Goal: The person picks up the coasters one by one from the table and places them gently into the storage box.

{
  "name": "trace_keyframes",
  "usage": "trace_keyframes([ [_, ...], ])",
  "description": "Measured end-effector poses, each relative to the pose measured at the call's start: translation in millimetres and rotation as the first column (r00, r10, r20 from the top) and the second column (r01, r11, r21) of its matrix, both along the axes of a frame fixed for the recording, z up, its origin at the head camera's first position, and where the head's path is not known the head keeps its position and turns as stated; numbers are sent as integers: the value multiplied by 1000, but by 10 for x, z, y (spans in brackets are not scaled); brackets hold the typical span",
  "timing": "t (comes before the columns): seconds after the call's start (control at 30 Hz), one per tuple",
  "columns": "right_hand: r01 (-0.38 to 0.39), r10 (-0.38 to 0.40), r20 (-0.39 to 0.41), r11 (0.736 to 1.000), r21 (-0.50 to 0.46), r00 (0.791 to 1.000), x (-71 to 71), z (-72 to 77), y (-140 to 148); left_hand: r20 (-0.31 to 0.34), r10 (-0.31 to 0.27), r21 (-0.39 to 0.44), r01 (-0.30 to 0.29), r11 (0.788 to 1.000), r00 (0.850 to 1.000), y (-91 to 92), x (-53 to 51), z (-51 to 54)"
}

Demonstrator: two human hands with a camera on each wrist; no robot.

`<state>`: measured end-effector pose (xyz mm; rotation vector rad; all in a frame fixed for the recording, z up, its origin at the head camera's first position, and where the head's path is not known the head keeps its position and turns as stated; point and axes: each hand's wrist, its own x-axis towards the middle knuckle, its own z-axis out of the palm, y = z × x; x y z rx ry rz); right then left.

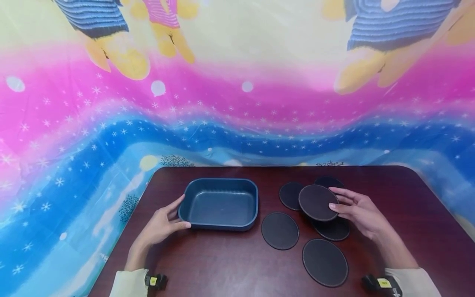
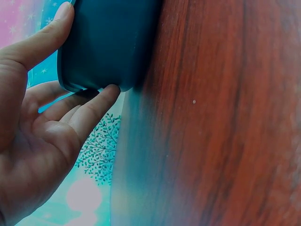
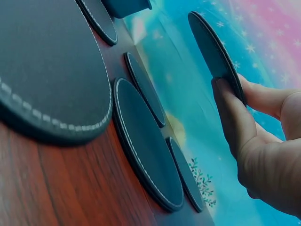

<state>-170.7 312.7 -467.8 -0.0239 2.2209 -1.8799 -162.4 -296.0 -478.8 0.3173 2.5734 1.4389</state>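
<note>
A round black coaster with a stitched edge [image 1: 318, 202] is pinched between the thumb and fingers of my right hand [image 1: 358, 210], raised above the table. In the right wrist view this coaster [image 3: 214, 47] is tilted and seen nearly edge-on. Below and around it lie more coasters: one at front [image 1: 325, 262], one left of it [image 1: 280, 231], one partly hidden underneath [image 1: 334, 229] and two behind [image 1: 289, 196]. My left hand [image 1: 161, 222] grips the left end of a dark blue rectangular plastic bin [image 1: 222, 226], thumb at its near corner [image 2: 108, 47], fingers along the side.
The bin stands on a dark reddish-brown wooden table [image 1: 222, 264], left of the coasters, and nothing is visible inside it. Behind the table hangs a colourful printed cloth [image 1: 237, 103] that meets its far edge.
</note>
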Motion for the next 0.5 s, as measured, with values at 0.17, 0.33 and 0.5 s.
trace_keyframes([
  [0.17, -17, 17, 3, 1000, 2, 1000, -16, 19, -94, 7, 5, 0, -5, 1000, 1000, 2, 9, -11],
  [0.33, -17, 18, 8, 1000, -16, 1000, -34, 40, -186, 7, 7, 5, -7, 1000, 1000, 3, 5, -13],
  [0.5, -10, 10, 14, 999, -36, 1000, -58, 46, -269, 1, 4, 4, -4, 1000, 1000, -1, 0, -9],
])
